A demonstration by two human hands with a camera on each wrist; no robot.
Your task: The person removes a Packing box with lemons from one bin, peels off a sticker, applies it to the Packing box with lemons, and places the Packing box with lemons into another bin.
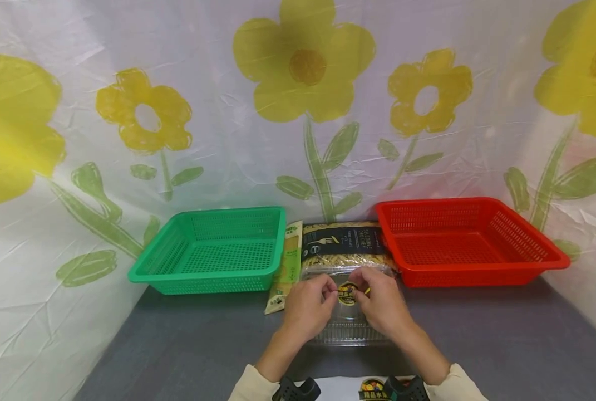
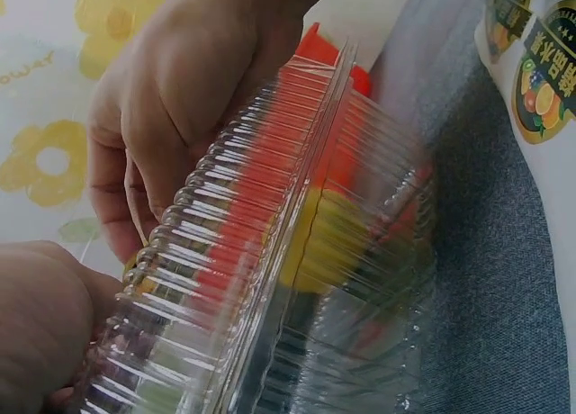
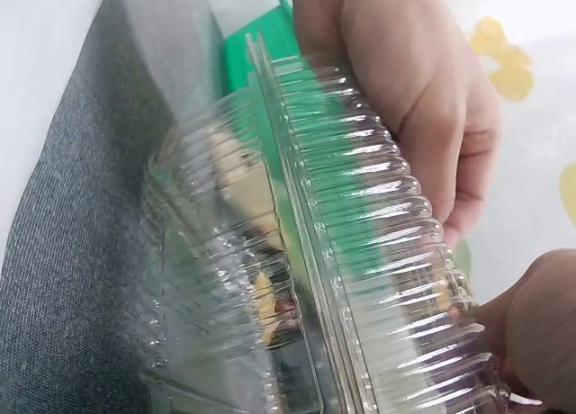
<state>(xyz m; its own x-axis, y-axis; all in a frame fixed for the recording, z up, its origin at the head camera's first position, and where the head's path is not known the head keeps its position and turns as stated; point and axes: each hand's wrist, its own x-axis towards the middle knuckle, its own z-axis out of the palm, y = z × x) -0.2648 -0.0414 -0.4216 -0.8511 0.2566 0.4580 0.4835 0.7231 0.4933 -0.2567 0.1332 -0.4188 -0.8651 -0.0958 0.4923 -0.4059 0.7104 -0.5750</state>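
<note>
A clear plastic clamshell box with ribbed sides lies on the dark table in front of me. Over its lid is a round black-and-gold fruit sticker. My left hand pinches the sticker's left edge between thumb and forefinger. With thumb and fingertips, my right hand pinches the opposite edge. Whether the sticker touches the lid cannot be told. In the left wrist view the box's ribbed side hides part of the fingers; the right wrist view likewise shows the ribbed side beside my right hand.
A green basket stands at the back left, a red basket at the back right. Between them lie a pasta bag and a narrow green-and-yellow packet. A white sticker sheet lies at the near edge.
</note>
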